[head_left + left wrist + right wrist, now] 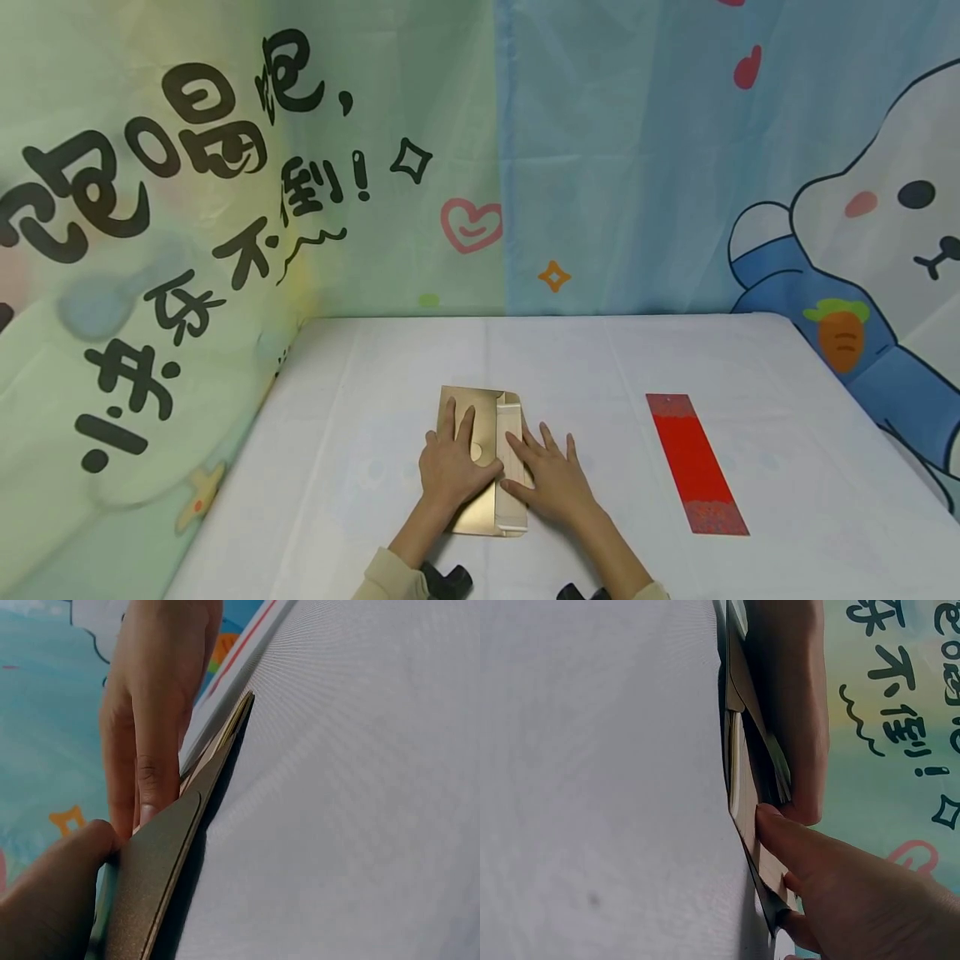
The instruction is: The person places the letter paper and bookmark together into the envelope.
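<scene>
A gold folded card sleeve [486, 417] lies on the white table, with a paler strip [509, 417] along its right side. My left hand [450, 467] rests on the gold panel, fingers spread and straight, thumb reaching toward the strip. On the pale strip and right edge lies my right hand [553, 483], its fingers extended. Seen low from the right wrist, the gold panel [736, 682] stands slightly raised over the pale layer, and the right thumb touches that layer. From the left wrist, the right fingers [150, 780] reach down behind the raised flap.
To the right on the white table [592, 358] lies a red strip [697, 462] with patterned ends. Black wrist devices [447, 581] show at the front edge. A printed cloth backdrop [577, 167] rises behind and at the sides.
</scene>
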{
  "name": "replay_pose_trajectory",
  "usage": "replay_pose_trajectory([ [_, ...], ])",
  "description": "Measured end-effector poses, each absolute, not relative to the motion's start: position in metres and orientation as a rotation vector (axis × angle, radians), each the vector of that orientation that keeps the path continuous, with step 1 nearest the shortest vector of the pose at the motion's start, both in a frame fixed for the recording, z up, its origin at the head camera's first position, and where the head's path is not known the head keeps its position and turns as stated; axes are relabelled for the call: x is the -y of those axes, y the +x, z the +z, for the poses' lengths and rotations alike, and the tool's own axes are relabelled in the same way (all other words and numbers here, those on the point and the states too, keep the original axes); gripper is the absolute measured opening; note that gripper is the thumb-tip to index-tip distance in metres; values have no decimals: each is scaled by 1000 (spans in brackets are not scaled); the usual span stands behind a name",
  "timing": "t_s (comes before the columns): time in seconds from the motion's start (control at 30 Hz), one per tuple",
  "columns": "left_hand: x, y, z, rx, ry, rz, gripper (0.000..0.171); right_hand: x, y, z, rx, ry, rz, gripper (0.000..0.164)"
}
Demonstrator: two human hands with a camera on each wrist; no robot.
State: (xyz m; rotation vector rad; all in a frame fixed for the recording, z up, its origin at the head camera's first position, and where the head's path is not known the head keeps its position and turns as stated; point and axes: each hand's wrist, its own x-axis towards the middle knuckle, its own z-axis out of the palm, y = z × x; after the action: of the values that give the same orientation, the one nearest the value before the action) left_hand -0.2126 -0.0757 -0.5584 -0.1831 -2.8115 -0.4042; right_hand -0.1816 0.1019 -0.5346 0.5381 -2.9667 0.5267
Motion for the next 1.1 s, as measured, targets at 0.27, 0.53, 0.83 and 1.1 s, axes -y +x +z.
replay_pose_trajectory([
  [0.27, 75, -213, -559, 2819, -179, -398, 91, -111, -186, -533, 2936, 608, 680, 66],
  [0.53, 75, -214, -558, 2822, -184, -381, 91, -134, -194, -531, 2941, 661, 851, 68],
  [0.83, 76, -214, -557, 2811, -191, -391, 91, -144, -201, -542, 2906, 765, 862, 74],
  [1.1, 76, -212, -558, 2801, -194, -404, 90, -141, -201, -545, 2894, 774, 825, 78],
])
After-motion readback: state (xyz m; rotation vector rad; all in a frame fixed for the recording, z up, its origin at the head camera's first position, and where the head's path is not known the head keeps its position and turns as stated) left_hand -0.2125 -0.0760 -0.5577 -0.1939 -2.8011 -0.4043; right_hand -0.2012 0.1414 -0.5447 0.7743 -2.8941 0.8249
